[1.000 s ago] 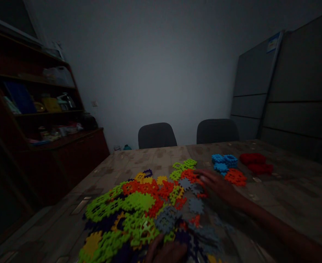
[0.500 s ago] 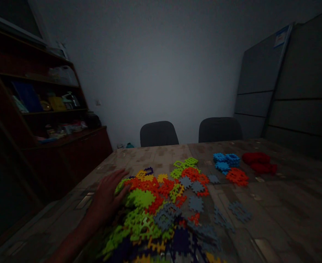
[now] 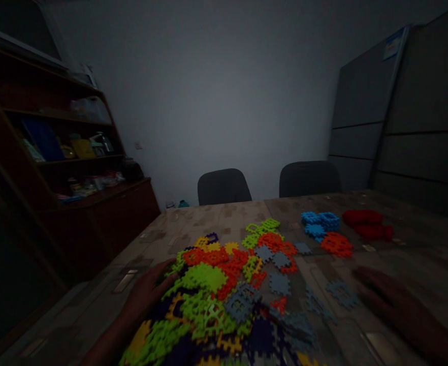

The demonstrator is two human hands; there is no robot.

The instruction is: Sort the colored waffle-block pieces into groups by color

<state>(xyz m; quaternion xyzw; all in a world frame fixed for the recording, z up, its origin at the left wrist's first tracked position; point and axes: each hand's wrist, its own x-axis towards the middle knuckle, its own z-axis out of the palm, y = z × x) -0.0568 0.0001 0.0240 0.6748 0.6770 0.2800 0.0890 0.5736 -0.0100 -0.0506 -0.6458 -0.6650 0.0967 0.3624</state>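
A heap of flat, notched plastic building pieces in lime green (image 3: 204, 278), orange (image 3: 233, 260), grey (image 3: 242, 302), yellow and dark purple (image 3: 260, 333) covers the near middle of the table. My left hand (image 3: 150, 287) rests along the heap's left edge, its fingers stretched toward the lime pieces and holding nothing I can see. On the right my right hand (image 3: 391, 300) reaches in low over the tabletop, fingers extended and empty. Just left of its fingertips lies a grey square frame piece (image 3: 341, 294). Dim light blurs the finger detail.
Blue pieces (image 3: 319, 223) joined together and an orange cluster (image 3: 337, 244) lie at the far right, beside a red soft-looking object (image 3: 366, 224). Two dark chairs (image 3: 224, 187) stand behind the patterned table (image 3: 193, 218). A wooden shelf unit (image 3: 94, 208) is at left.
My right hand has come into view from the right. My left hand has drawn back slightly toward me along the heap, and more yellow and green pieces show at its near left.
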